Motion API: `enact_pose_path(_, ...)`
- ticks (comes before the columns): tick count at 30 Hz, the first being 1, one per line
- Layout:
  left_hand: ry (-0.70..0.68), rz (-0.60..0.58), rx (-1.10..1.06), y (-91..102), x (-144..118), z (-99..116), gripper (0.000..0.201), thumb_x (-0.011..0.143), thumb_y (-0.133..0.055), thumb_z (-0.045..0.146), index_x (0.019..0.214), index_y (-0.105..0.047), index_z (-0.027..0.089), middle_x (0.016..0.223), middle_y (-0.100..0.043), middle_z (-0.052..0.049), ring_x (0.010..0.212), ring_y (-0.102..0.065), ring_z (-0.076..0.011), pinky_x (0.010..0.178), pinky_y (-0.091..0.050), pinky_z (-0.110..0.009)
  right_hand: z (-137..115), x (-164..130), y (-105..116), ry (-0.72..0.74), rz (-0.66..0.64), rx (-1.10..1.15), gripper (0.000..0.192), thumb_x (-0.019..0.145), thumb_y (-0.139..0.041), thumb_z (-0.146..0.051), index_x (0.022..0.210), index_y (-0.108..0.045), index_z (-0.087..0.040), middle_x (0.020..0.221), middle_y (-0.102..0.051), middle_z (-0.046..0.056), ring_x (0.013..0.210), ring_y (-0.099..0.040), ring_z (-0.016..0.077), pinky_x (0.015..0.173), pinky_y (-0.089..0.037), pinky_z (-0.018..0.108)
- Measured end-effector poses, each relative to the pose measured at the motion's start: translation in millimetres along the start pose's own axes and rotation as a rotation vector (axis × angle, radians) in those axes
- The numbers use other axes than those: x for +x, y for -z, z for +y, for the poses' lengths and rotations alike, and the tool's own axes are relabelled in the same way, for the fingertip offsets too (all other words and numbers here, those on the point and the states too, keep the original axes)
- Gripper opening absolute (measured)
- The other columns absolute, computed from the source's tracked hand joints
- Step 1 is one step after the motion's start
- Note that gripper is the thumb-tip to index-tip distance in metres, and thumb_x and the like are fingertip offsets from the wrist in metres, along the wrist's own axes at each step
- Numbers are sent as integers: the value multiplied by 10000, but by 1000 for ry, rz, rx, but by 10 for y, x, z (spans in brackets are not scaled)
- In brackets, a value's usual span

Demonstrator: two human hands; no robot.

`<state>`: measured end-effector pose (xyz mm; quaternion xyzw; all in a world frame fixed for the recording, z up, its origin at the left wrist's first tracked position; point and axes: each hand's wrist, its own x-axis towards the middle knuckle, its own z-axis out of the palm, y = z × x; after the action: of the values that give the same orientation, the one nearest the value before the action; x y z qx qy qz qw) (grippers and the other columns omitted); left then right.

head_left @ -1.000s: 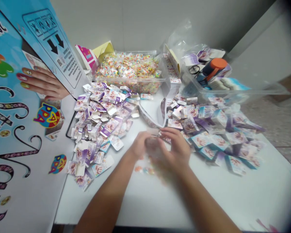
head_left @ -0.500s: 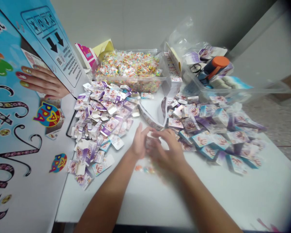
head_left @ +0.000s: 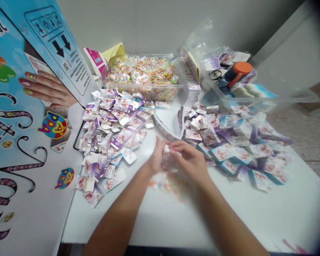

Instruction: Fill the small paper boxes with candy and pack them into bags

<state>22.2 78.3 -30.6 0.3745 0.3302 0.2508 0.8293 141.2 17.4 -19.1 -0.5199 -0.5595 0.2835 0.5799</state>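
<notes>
Left hand: the left hand [head_left: 156,158] sits at frame centre, fingers raised and pressed against the side of a small box [head_left: 167,149]
Right hand: the right hand [head_left: 188,161] meets it from the right, fingertips curled over the top of the small box; both hands grip it between them
Small box: mostly hidden by fingers and blurred, held just above the white table [head_left: 256,213], centre of the frame
Beneath the hands: a few coloured sweets [head_left: 160,185] lie on the table, blurred
Left pile: flat and folded purple cartons [head_left: 109,131] spread left of centre, reaching close to the left hand
Right pile: finished purple boxes [head_left: 237,142] heaped right of centre, their near edge just beside the right hand
Back: clear tub of coloured sweets [head_left: 144,76] at upper centre; clear bin with an orange-capped bottle [head_left: 236,73] at upper right
Left edge: printed blue cardboard panel [head_left: 21,117] fills the left of the frame, overlapping the table's left edge
Open room: bare table along the lower right and lower centre, up to the near edge
</notes>
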Motion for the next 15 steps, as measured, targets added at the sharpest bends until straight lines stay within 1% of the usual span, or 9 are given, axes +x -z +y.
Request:
enact_pose_path(4,41,136,105,72,21,-1,802,800,-233,878,1027,-597,201,610,-523,18,496,-476,-116,418,-323,-183,-9,-5,20,180,-63,-243,68,904,-624,-179,877,-665,-226,972,-691,49,922,-653,180,851,-494,342)
enact_pose_path(7,41,161,170,103,30,-20,776,813,-265,860,1025,-615,201,633,-571,4,561,-533,-136,468,-373,-197,-13,-18,12,246,-117,-350,71,907,-607,-160,874,-633,-218,1008,-688,59,959,-646,188,855,-484,337)
enact_pose_path(8,36,155,189,105,33,-28,777,819,-260,855,1019,-621,196,638,-578,-1,579,-546,-142,479,-386,-203,-12,-23,1,244,-124,-371,76,908,-598,-158,860,-616,-215,1014,-685,62,960,-643,190,846,-485,334)
enact_pose_path(10,27,137,220,102,38,-41,796,833,-226,846,1005,-632,183,640,-585,-10,596,-560,-150,494,-408,-214,-5,-31,-29,214,-99,-397,79,909,-575,-163,853,-594,-215,991,-686,63,934,-643,194,814,-493,330)
enact_pose_path(12,16,122,238,95,42,-50,821,844,-178,837,1001,-637,175,635,-586,-15,588,-566,-152,492,-419,-222,8,-36,-57,167,-68,-406,71,912,-562,-188,943,-617,-218,1001,-701,70,932,-653,203,806,-508,339)
enact_pose_path(14,-15,123,256,89,43,-60,817,854,-166,826,1013,-635,176,642,-595,-18,579,-571,-150,485,-426,-223,21,-36,-67,136,-76,-390,178,921,-557,-217,1077,-644,-217,1081,-719,89,988,-671,217,843,-523,360)
enact_pose_path(15,-39,129,270,85,42,-68,798,860,-184,819,1023,-632,178,655,-606,-21,578,-573,-148,482,-429,-222,24,-35,-61,131,-92,-377,211,924,-560,-228,1111,-657,-216,1121,-723,97,1020,-677,221,867,-526,367)
